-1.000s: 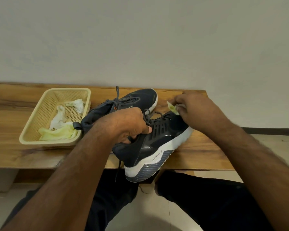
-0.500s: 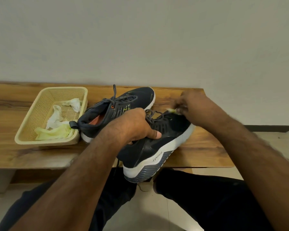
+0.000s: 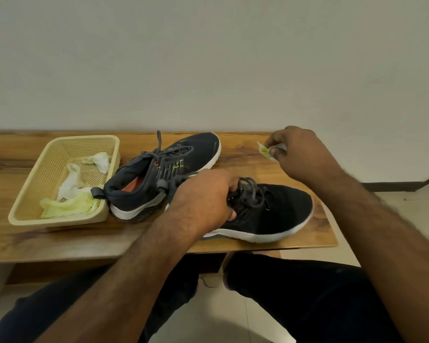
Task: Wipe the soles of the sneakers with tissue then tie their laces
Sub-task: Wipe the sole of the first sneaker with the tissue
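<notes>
Two dark sneakers with white soles sit on a wooden bench (image 3: 60, 241). The near sneaker (image 3: 280, 209) now rests sole-down near the bench's right front edge, toe pointing right. My left hand (image 3: 206, 196) grips it at the laces and tongue. The far sneaker (image 3: 174, 167) stands behind it, heel toward the basket, laces loose. My right hand (image 3: 297, 152) hovers above the bench's back right corner, pinching a small pale green piece of tissue (image 3: 264, 151) between its fingertips.
A cream plastic basket (image 3: 35, 184) on the left of the bench holds crumpled white and pale green tissues (image 3: 70, 206). A plain wall rises behind the bench. My dark-trousered legs and tiled floor (image 3: 233, 313) lie below the front edge.
The near sneaker has gone from tilted on its side over the bench's front edge to flat on its sole. My right hand moved away from its toe to the back right, still pinching the tissue.
</notes>
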